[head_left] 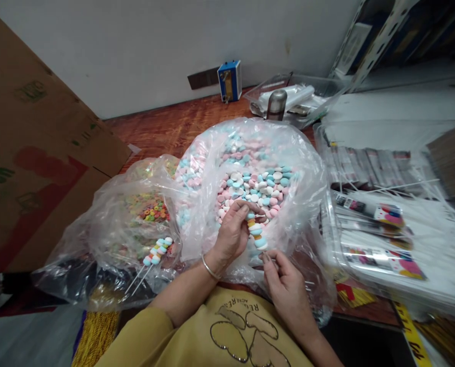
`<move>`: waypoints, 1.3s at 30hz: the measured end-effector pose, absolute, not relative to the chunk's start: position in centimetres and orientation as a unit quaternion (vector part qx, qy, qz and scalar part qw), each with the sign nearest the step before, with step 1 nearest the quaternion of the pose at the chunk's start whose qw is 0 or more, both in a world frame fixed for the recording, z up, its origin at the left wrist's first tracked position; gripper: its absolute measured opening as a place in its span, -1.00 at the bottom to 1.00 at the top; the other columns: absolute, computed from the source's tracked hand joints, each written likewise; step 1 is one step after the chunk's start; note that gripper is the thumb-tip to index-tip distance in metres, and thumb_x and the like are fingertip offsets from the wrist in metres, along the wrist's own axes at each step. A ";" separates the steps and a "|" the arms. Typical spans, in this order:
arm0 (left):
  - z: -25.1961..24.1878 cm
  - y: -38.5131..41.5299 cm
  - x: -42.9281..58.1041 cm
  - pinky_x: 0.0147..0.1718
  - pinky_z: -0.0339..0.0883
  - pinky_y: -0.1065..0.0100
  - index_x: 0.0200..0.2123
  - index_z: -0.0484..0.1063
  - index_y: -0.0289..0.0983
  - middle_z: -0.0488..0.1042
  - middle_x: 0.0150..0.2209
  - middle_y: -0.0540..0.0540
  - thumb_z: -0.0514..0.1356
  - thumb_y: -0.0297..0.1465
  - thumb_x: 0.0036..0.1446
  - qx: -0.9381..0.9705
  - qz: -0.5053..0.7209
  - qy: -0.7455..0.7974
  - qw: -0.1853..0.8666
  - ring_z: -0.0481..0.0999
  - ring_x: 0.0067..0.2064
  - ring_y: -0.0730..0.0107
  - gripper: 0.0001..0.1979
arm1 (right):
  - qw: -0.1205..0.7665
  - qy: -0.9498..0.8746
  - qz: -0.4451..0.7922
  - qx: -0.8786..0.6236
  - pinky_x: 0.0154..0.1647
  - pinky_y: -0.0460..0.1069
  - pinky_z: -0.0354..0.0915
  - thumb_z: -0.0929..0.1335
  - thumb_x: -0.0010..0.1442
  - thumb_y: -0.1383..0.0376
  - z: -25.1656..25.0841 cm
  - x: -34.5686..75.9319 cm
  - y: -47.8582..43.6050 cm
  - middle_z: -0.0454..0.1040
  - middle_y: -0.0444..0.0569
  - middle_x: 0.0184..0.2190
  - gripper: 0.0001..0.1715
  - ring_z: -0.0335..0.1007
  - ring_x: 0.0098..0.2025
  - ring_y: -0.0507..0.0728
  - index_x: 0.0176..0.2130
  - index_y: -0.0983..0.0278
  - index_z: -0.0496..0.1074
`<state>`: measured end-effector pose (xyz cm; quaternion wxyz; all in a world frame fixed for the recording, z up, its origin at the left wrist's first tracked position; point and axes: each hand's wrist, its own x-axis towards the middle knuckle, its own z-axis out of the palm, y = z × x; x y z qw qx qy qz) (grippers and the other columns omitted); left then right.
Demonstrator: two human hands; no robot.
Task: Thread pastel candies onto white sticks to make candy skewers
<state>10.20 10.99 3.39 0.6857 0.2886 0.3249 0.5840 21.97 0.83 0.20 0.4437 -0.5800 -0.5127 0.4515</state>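
Note:
Between my two hands is a candy skewer (256, 233), a row of pale blue, white and orange pieces. My left hand (232, 230), with a bangle at its wrist, is closed on the upper end. At the lower end, the thumb and fingertips of my right hand (285, 279) are pinched together; the stick itself is hidden. Right behind them a large clear plastic bag (314, 176) lies open, full of pink, blue and white candies (267, 191). Two finished-looking candy skewers (158, 252) on white sticks rest at the left on a second plastic bag (108, 209) with colourful ring-shaped pieces (154, 211).
A cardboard box (39, 127) stands at the left. On the right, a clear tray (336, 257) holds white sticks and printed packets (387, 260). Behind the bags are a blue box (230, 80), a dark cylinder (276, 105) and a clear bin (326, 97).

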 end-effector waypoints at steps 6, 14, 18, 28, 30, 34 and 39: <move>3.6 10.4 11.2 -0.06 0.42 0.28 -0.16 0.52 -0.25 0.54 -0.20 -0.07 0.34 -0.44 0.07 0.237 0.616 0.339 0.670 0.54 -0.19 0.39 -0.77 | 0.442 -0.517 0.444 -0.582 -0.56 -0.09 0.05 0.25 0.38 0.10 0.2 21.8 0.6 0.23 -0.24 -0.58 -0.66 0.08 -0.59 0.00 -0.37 0.22 0.36; 3.9 10.0 11.2 0.02 0.41 0.14 -0.24 0.55 -0.29 0.55 -0.24 -0.12 0.26 -0.46 0.04 0.230 0.588 0.328 0.703 0.59 -0.06 0.17 -0.82 | 0.444 -0.523 0.417 -0.596 -0.49 -0.10 0.16 0.25 0.38 0.11 -0.2 22.0 0.4 0.29 -0.23 -0.57 -0.67 0.20 -0.55 0.02 -0.36 0.22 0.36; 3.7 9.9 11.1 -0.08 0.43 0.23 -0.17 0.51 -0.25 0.48 -0.28 -0.03 0.32 -0.43 0.09 0.216 0.584 0.309 0.719 0.56 -0.19 0.33 -0.80 | 0.448 -0.530 0.413 -0.590 -0.49 -0.10 0.18 0.24 0.38 0.10 -0.2 22.1 0.5 0.32 -0.21 -0.56 -0.65 0.22 -0.55 0.03 -0.37 0.23 0.37; 3.4 10.1 10.5 -0.24 0.37 0.39 -0.17 0.52 -0.27 0.48 -0.28 -0.03 0.45 -0.36 0.01 0.258 0.548 0.311 0.733 0.50 -0.33 0.47 -0.70 | 0.435 -0.546 0.403 -0.591 -0.53 -0.10 0.15 0.26 0.38 0.11 0.3 22.9 0.3 0.32 -0.22 -0.58 -0.65 0.21 -0.57 0.02 -0.37 0.23 0.40; 3.2 9.8 10.8 -0.25 0.36 0.39 -0.22 0.52 -0.28 0.45 -0.31 -0.03 0.44 -0.28 0.04 0.271 0.548 0.314 0.727 0.48 -0.34 0.47 -0.71 | 0.431 -0.547 0.409 -0.589 -0.53 -0.11 0.15 0.25 0.38 0.11 0.5 22.9 0.3 0.31 -0.22 -0.59 -0.64 0.20 -0.57 0.02 -0.37 0.23 0.40; 2.9 9.4 11.6 -0.28 0.34 0.37 -0.30 0.48 -0.29 0.39 -0.35 -0.02 0.32 -0.08 0.20 0.275 0.573 0.326 0.700 0.41 -0.40 0.51 -0.65 | 0.429 -0.538 0.429 -0.586 -0.52 -0.10 0.16 0.26 0.38 0.10 1.0 22.5 0.2 0.31 -0.21 -0.57 -0.64 0.19 -0.56 0.02 -0.39 0.22 0.37; 3.5 9.3 11.9 -0.27 0.32 0.37 -0.19 0.48 -0.23 0.40 -0.35 0.01 0.37 -0.26 0.11 0.284 0.597 0.334 0.672 0.41 -0.38 0.48 -0.75 | 0.436 -0.499 0.463 -0.589 -0.57 -0.09 0.08 0.28 0.35 0.05 1.6 22.3 0.1 0.20 -0.25 -0.61 -0.62 0.09 -0.59 0.02 -0.41 0.21 0.34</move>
